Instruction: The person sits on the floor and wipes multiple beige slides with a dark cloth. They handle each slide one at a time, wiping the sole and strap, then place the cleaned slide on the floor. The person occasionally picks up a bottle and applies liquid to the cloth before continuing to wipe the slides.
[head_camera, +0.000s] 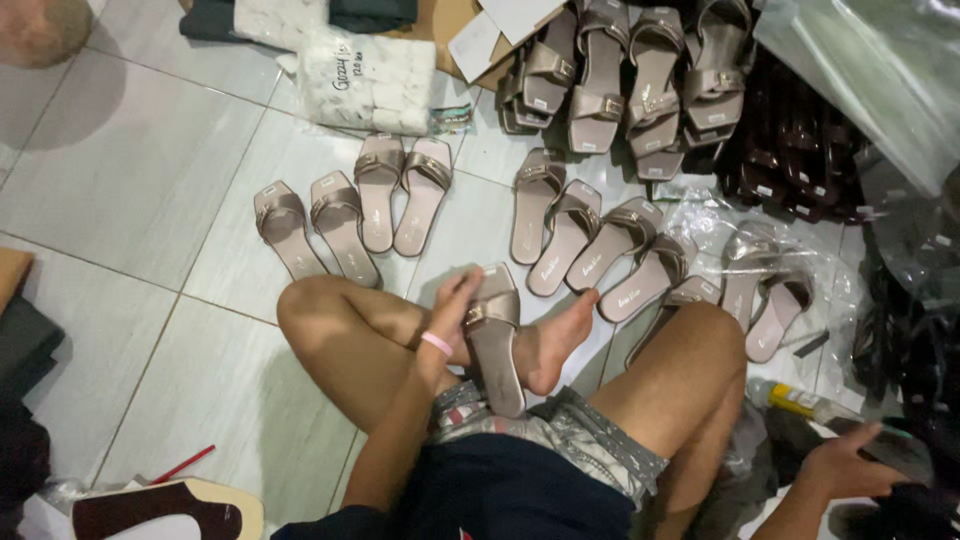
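My left hand (455, 310) grips a tan sandal (495, 335) lying on my crossed legs. My right hand (845, 465) reaches low by a bottle (800, 402); maybe open, I can't tell. I should hold the sandal steady.

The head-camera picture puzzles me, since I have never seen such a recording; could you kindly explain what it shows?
There is no machine here: a person sits cross-legged on a tiled floor, and the camera worn on their head looks down at their legs and hands. The left hand, with a pink band at the wrist, has its grip on a taupe sandal resting over the lap. The right hand reaches to the side, onto a dark thing I cannot make out, near a bottle with a yellow label. More matching sandals lie in rows on the floor, some on clear plastic bags.
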